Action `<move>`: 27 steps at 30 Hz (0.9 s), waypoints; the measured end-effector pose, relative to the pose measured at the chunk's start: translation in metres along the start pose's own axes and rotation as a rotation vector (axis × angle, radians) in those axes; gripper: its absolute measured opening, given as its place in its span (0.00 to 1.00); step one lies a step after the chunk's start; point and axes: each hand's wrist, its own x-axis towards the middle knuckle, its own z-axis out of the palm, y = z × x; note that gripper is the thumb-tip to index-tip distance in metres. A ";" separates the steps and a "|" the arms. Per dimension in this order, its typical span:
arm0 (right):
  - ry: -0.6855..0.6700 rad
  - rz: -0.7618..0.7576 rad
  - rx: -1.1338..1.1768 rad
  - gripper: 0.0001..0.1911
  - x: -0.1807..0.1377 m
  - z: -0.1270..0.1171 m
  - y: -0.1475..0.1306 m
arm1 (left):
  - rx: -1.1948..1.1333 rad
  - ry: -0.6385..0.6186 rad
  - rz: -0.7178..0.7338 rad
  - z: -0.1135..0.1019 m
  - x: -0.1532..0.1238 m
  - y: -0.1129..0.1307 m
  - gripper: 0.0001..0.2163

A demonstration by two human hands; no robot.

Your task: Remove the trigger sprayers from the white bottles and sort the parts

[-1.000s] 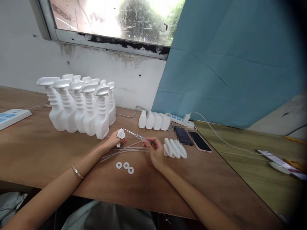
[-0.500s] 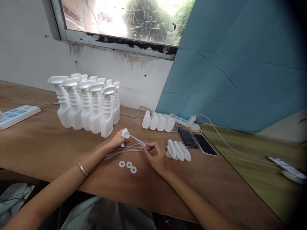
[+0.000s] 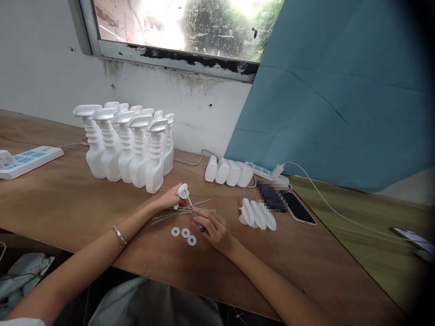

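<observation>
My left hand (image 3: 171, 198) is closed round a white spray trigger head (image 3: 182, 190), its round opening turned to the right. In my right hand (image 3: 215, 230) is a thin screwdriver (image 3: 189, 201) with a clear handle and dark end. Its tip meets the opening of the head; how deep it sits I cannot tell. Thin dip tubes (image 3: 163, 219) lie crossed beneath my hands. In front of them are three flat white washers (image 3: 185, 232). Several more white spray heads (image 3: 258, 214) lie in a row right of my right hand.
White spray bottles (image 3: 154, 170) with heads on stand grouped at the back left. Several bottles without visible heads (image 3: 222, 171) lie near the wall. Power strips (image 3: 37, 156) sit at the left and back right. A phone (image 3: 299, 209) lies by the table's right edge, near a cable.
My right hand has turned and shifted down and left, so the screwdriver now points more steeply up into the spray head. My left hand still holds the head. The view has moved slightly.
</observation>
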 end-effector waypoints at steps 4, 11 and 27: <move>0.016 0.047 -0.094 0.12 0.001 0.000 0.009 | 0.031 -0.071 -0.003 -0.001 -0.002 0.003 0.12; -0.027 0.073 -0.100 0.07 0.001 0.001 0.005 | 0.209 -0.026 0.037 0.000 -0.006 0.007 0.11; -0.027 -0.028 -0.166 0.08 0.002 0.009 -0.005 | 0.541 -0.017 0.065 -0.005 -0.007 0.007 0.11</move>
